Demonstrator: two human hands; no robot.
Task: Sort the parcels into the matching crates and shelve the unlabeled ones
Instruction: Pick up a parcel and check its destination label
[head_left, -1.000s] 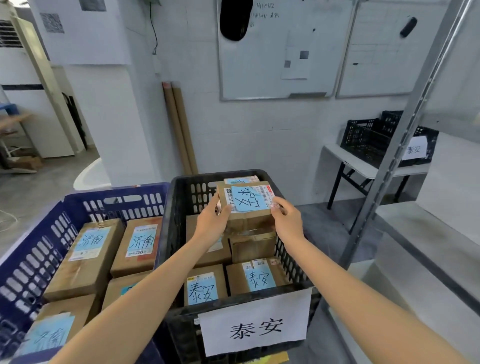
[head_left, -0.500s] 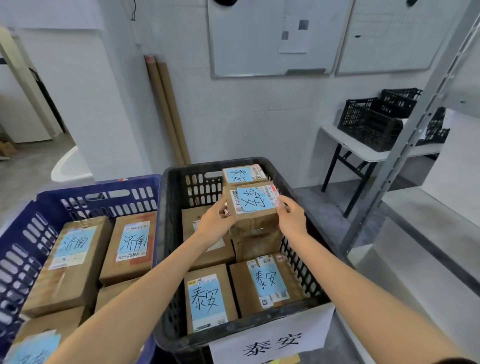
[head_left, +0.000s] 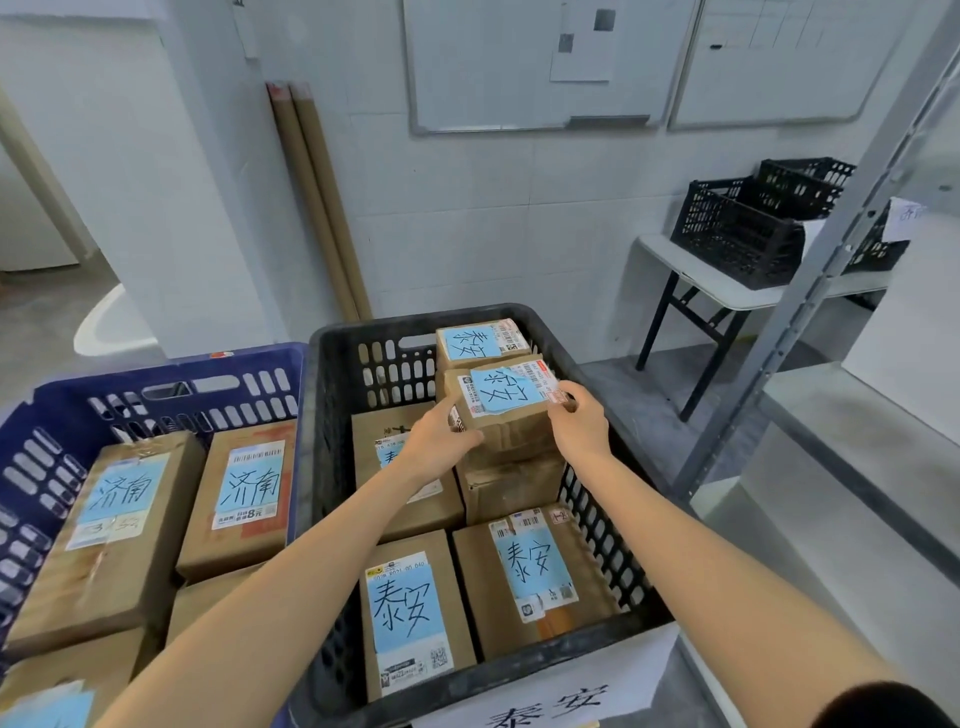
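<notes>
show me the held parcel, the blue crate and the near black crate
held parcel (head_left: 506, 392): head view, its blue label
blue crate (head_left: 171, 370): head view, back rim
near black crate (head_left: 389, 325): head view, back rim

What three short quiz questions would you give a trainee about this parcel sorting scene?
1. True or false: the left hand and the right hand hold the same parcel.
2. Where is that parcel? A) blue crate B) black crate C) shelf
3. Short answer: what stands on the white table?
Key: 1 true; 2 B; 3 black crates.
</notes>
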